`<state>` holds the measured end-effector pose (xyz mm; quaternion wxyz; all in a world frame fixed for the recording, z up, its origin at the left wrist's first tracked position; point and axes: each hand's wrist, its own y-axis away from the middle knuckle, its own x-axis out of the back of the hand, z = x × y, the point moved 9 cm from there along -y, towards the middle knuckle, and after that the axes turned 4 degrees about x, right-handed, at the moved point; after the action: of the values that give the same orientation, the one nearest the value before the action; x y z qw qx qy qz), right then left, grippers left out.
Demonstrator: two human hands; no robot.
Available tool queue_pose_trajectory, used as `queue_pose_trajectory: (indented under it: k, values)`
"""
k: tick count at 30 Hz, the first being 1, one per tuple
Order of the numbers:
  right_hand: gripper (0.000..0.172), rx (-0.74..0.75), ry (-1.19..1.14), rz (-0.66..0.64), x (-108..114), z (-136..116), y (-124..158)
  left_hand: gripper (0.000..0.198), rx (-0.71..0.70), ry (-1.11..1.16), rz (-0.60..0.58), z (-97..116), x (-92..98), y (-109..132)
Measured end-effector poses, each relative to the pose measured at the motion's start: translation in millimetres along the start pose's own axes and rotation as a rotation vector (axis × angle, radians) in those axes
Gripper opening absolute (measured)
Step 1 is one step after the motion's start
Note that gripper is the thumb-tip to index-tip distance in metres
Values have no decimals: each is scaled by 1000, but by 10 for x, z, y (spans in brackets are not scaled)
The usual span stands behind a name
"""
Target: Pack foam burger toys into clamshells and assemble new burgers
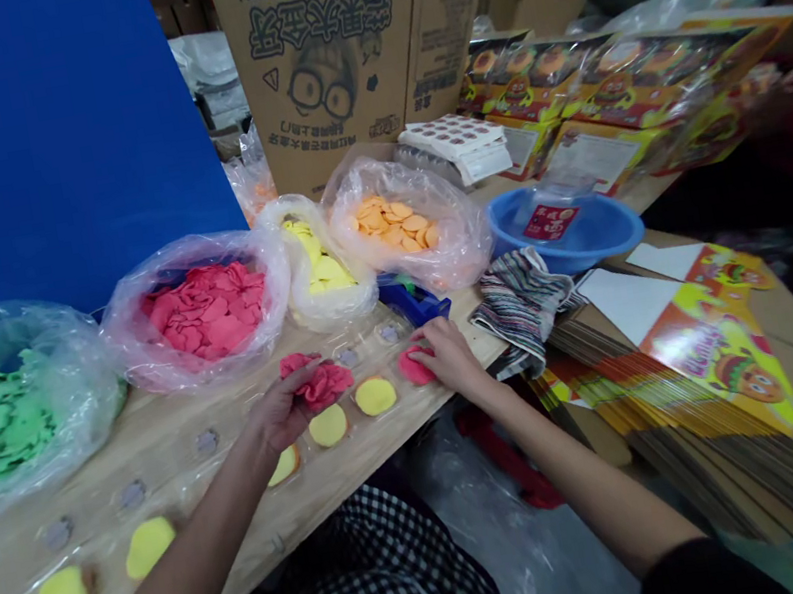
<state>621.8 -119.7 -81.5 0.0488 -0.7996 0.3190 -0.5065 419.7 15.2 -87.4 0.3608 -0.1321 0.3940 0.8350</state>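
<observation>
Bags [117,328], four; left hand [280,410] holds pink pieces [321,383].

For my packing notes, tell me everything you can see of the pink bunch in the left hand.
The pink bunch is a crumpled wad of flat, soft-looking pieces, foam or felt perhaps. The left hand grips it, above the wooden table, right next to a yellow disc.

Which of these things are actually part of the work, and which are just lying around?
In use: left hand gripping pink pieces; right hand on a pink disc; yellow discs in a clear plastic tray; bag of pink pieces.

Lying about: blue basin; striped cloth; printed card sheets; cardboard box.
</observation>
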Motion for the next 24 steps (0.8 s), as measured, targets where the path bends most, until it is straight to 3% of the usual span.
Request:
queue_pose_trajectory:
  k: [3, 6, 9, 13, 17, 24]
  values:
    - [15, 60, -89, 79, 113, -320, -9, 22, 34, 129, -45, -87, -84, -33]
    - [17, 211, -282, 27, 131, -877, -39, 29, 43, 201, -90, -164, -151, -84]
    - [20, 224, -383, -21, 90, -1254, -105, 32, 40, 208, -86, -242, -156, -117]
    - [21, 54, -292, -45, -105, -1254, -220, 37, 29, 162, -92, -320, -182, -97]
    - [16, 24, -297, -148, -351, -1213, -230, 36, -38, 132, -102, -307, -222, -46]
    - [20, -167, -782, -75, -321, -1148, -152, 39, -3, 165, -85, -377, -196, -33]
